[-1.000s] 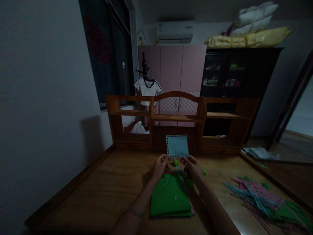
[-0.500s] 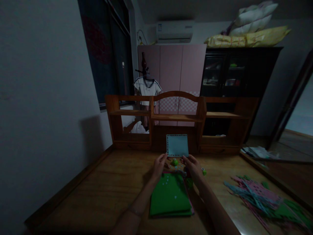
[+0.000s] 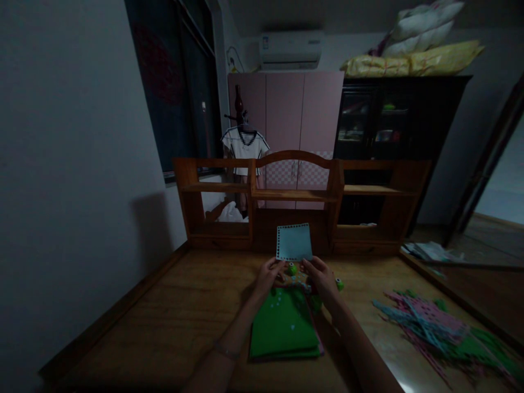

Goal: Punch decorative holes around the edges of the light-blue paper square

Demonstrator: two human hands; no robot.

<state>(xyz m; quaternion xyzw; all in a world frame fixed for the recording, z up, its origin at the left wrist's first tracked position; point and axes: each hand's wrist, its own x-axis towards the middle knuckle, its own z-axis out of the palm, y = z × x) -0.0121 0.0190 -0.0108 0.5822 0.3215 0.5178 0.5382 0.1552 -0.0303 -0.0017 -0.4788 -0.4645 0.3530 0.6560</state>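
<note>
A light blue sheet (image 3: 293, 242) with a row of punched holes along several edges stands raised above the table. My left hand (image 3: 268, 277) pinches its lower left corner. At the lower right, the fingers of my right hand (image 3: 321, 275) are closed on the same sheet. Below the hands lies a stack of green sheets (image 3: 283, 330), with pink showing at its edge and small pale bits on top. Between the hands sits a small green object (image 3: 292, 268) with an eye-like spot. A similar green piece (image 3: 339, 284) is just right of my right hand.
Pink, blue and green cut strips (image 3: 438, 327) are heaped on the right of the wooden table (image 3: 176, 311). A wooden shelf unit (image 3: 295, 195) runs along the back edge. A wall (image 3: 82, 218) borders the left side.
The blue sheet has shifted slightly left and its outline is a little more tilted. Both hands keep their hold. The whole view has shifted slightly.
</note>
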